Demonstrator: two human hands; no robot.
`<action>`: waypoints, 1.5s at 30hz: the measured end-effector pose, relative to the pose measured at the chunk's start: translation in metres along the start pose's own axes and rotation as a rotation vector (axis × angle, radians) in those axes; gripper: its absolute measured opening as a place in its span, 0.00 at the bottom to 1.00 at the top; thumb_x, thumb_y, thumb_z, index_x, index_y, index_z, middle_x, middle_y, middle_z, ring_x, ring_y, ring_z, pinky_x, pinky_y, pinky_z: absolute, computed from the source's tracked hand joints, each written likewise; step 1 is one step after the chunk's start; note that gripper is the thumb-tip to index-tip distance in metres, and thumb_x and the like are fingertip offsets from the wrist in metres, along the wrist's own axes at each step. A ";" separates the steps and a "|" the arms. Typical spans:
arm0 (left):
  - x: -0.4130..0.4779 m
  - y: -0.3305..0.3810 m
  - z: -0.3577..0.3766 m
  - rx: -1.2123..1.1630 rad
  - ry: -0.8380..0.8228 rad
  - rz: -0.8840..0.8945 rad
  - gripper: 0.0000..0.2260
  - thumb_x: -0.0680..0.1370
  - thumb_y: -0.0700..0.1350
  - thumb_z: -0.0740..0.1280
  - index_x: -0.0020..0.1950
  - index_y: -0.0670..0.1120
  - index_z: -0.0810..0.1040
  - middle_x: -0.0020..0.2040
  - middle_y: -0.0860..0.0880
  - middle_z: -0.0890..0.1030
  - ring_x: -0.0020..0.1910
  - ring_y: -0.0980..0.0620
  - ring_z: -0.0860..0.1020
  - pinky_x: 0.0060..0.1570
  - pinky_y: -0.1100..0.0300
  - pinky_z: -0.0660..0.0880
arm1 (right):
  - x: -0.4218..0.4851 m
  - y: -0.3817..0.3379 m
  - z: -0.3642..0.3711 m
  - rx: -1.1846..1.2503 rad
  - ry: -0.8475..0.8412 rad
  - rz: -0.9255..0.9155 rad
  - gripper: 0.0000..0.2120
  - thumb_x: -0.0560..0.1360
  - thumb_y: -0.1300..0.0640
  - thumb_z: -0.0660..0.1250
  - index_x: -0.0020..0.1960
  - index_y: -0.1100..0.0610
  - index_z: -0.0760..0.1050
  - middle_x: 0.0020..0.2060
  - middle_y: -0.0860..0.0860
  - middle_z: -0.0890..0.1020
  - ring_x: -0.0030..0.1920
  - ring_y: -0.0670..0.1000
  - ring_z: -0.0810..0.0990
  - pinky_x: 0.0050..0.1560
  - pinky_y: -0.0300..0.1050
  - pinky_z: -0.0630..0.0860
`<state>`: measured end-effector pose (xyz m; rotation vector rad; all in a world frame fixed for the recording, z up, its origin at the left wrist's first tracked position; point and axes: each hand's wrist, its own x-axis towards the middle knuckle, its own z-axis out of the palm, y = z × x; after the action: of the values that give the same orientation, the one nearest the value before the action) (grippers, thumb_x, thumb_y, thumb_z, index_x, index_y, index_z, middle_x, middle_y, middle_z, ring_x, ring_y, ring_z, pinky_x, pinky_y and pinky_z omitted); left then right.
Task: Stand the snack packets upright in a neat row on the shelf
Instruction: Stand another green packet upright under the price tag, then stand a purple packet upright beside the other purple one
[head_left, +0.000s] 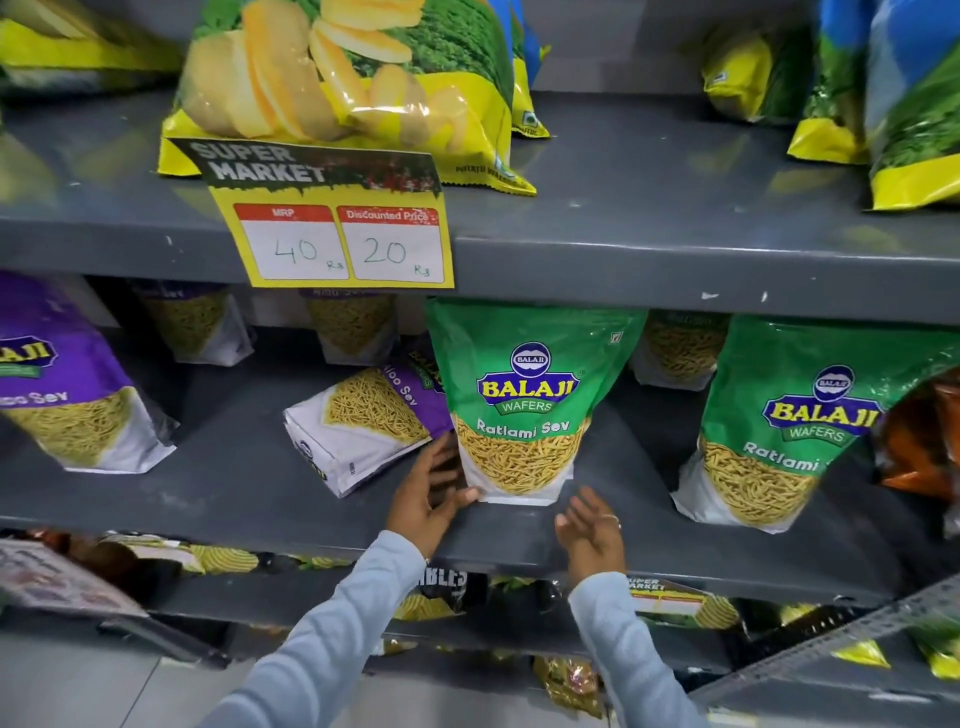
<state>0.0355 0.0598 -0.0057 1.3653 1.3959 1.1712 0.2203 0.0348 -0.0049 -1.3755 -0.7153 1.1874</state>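
Observation:
A green Ratlami Sev packet (524, 395) stands upright near the front of the grey middle shelf (249, 478). My left hand (434, 493) has its fingers spread against the packet's lower left corner. My right hand (592, 530) hovers open just off the packet's lower right corner, apart from it. A purple Aloo Sev packet (363, 426) lies tipped on its side right behind my left hand. A second green Ratlami Sev packet (779, 426) stands leaning at the right. Another purple packet (67, 395) leans at the far left.
Several more sev packets stand at the back of the middle shelf. Yellow chip bags (343, 88) sit on the shelf above, with a yellow price tag (332, 234) hanging over its edge. An orange packet (924, 441) pokes in at the right. Lower shelves hold more packets.

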 end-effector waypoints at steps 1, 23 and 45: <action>-0.003 0.005 -0.008 0.045 0.064 0.042 0.26 0.70 0.51 0.71 0.66 0.54 0.69 0.55 0.54 0.79 0.50 0.59 0.78 0.45 0.75 0.73 | -0.011 -0.001 0.002 -0.016 -0.033 0.005 0.20 0.72 0.74 0.60 0.63 0.67 0.67 0.57 0.59 0.74 0.58 0.57 0.73 0.59 0.45 0.70; 0.095 -0.003 -0.210 -0.026 -0.146 -0.642 0.18 0.68 0.50 0.75 0.47 0.40 0.74 0.48 0.40 0.77 0.42 0.46 0.79 0.26 0.56 0.82 | -0.041 0.001 0.237 -0.076 -0.094 0.442 0.20 0.68 0.49 0.71 0.48 0.59 0.65 0.52 0.55 0.71 0.52 0.58 0.74 0.41 0.56 0.80; -0.058 0.017 -0.253 -0.446 -0.193 -0.410 0.31 0.50 0.39 0.80 0.52 0.41 0.76 0.47 0.41 0.86 0.45 0.46 0.84 0.39 0.54 0.83 | -0.128 -0.019 0.172 -0.137 -0.419 -0.090 0.25 0.62 0.58 0.74 0.59 0.53 0.76 0.51 0.53 0.85 0.52 0.50 0.82 0.48 0.39 0.79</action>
<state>-0.2039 -0.0152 0.0623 0.8070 1.1210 0.9702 0.0254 -0.0199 0.0681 -1.1995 -1.1597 1.3920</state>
